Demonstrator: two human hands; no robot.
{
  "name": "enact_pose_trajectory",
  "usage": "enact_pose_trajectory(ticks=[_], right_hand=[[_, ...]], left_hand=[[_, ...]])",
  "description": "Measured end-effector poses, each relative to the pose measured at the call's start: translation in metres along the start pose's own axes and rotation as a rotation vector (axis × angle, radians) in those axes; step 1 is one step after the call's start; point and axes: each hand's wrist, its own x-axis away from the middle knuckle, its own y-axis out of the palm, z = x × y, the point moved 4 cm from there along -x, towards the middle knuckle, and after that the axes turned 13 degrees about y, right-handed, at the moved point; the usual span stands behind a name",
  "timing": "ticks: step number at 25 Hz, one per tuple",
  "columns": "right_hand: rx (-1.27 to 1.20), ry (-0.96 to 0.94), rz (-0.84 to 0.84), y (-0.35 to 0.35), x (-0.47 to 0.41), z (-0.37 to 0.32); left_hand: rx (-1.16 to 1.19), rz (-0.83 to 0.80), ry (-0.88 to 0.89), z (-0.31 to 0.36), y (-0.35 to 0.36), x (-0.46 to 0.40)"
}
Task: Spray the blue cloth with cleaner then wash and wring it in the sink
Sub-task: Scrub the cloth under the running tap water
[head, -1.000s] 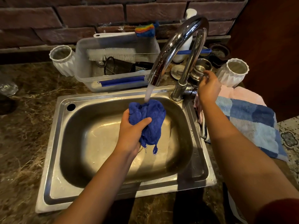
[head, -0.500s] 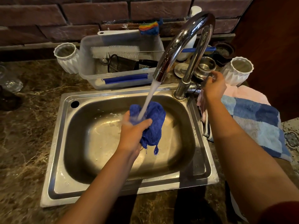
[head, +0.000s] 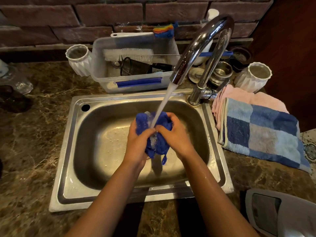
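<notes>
Middle of cloth (head: 159,146) buried between left hand (head: 137,144) and right hand (head: 176,137); palms unseen. Grey object (head: 280,214) at 5 o'clock cut by right and bottom edges, unidentifiable. Glassware (head: 18,81) at 9 o'clock clipped by left edge, blurred. White bottle (head: 212,14) at 1 o'clock mostly behind tap (head: 201,48). Bin (head: 102,69) contents too cluttered to tell.

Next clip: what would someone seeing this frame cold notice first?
The eye goes to the centre: both hands, left hand and right hand, clutch a bunched blue cloth over the steel sink, with water from the curved chrome faucet pouring straight onto it. Next comes the blue checked towel draped on the counter to the right of the sink.
</notes>
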Motion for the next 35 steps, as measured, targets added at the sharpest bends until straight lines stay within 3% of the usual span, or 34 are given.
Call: enact_pose_trajectory(ticks=[4, 7, 10, 15, 19, 21, 24, 26, 28, 31, 33, 35], right_hand=[[-0.044, -0.093, 0.125, 0.000, 0.008, 0.002], [-0.004, -0.311, 0.263, 0.010, 0.023, 0.002], [0.016, -0.404, 0.188, 0.030, 0.022, -0.001], [-0.229, -0.074, -0.034, 0.046, 0.005, 0.009], [-0.148, 0.133, 0.072, 0.037, -0.014, 0.015], [-0.290, 0.330, 0.097, 0.030, -0.021, 0.026], [-0.759, 0.501, -0.004, 0.016, -0.024, 0.035], [-0.970, 0.413, -0.121, 0.018, -0.017, 0.032], [-1.023, 0.303, -0.215, 0.038, -0.003, 0.025], [-0.777, 0.147, -0.108, 0.056, 0.004, 0.027], [-0.332, -0.096, 0.040, 0.049, 0.002, 0.020], [0.159, -0.244, 0.190, 0.041, -0.003, 0.011]], left_hand=[[0.252, 0.037, -0.154, 0.003, -0.002, 0.001], [0.325, 0.083, -0.274, 0.005, 0.005, -0.001], [0.285, 0.099, -0.264, -0.002, 0.014, 0.006], [-0.086, 0.062, -0.078, -0.006, 0.012, 0.004], [-0.380, -0.019, -0.030, -0.019, 0.008, 0.006], [-0.509, -0.066, -0.080, -0.022, 0.002, 0.004], [-0.193, -0.045, -0.190, -0.017, -0.009, -0.003], [0.092, 0.043, -0.210, -0.014, -0.014, -0.007], [0.205, 0.123, -0.153, -0.013, -0.010, -0.004], [-0.201, 0.038, 0.098, -0.004, 0.006, 0.007], [-0.423, -0.012, 0.213, 0.002, 0.013, 0.009], [-0.438, -0.006, 0.249, 0.004, 0.015, 0.008]])
